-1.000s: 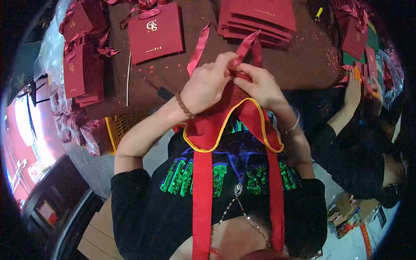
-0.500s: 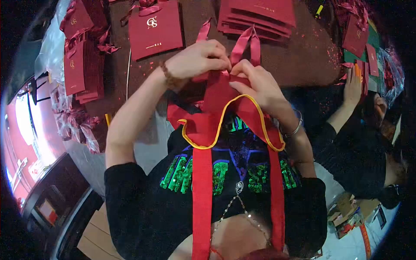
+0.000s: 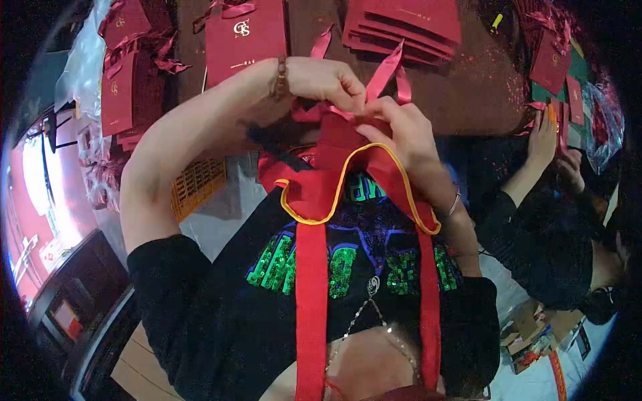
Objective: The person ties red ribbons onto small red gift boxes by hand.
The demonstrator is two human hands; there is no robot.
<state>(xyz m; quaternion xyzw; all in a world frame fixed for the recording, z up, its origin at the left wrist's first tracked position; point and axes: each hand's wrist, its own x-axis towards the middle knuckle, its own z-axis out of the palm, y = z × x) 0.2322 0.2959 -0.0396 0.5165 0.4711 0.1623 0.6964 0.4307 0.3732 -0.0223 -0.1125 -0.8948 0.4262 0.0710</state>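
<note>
Near the table's front edge a dark red paper bag (image 3: pixel 336 137) is held against the red apron (image 3: pixel 311 194) by my hands. A pink ribbon (image 3: pixel 384 73) rises from its top in a loop. My left hand (image 3: pixel 329 81) has its fingers pinched at the bag's top edge, on the ribbon. Close beside it, my right hand (image 3: pixel 396 127) is closed on the same edge, thumb and fingertips together. The exact grip on the ribbon between the fingertips is partly hidden.
Red bags stand upright at the left (image 3: pixel 117 100), one with a gold logo (image 3: pixel 244 37) lies behind my left arm, and a stack (image 3: pixel 401 30) lies at the back. At the right another person's hands (image 3: pixel 543 139) touch red bags. An orange crate (image 3: pixel 199 187) stands below the left arm.
My left elbow has swung outward and the left wrist has risen, its fingers still at the bag's top. The other person's lower hand has moved toward the red bags.
</note>
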